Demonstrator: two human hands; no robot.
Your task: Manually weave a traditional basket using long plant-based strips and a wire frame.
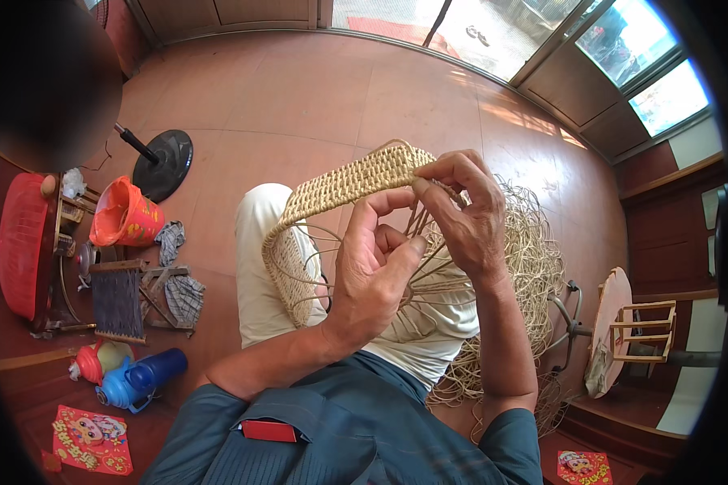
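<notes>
Basket: one half-woven basket (pixel 340 190), centre, over the lap.
Hands: two.
Left hand (pixel 372 271): grip closed on loose strands under the weave.
Right hand (pixel 461 214): fingertips pinching the basket's far rim.
Reeds: one heap (pixel 534 267), right.

Both hands (pixel 412 242) on woven basket (pixel 340 190)
</notes>
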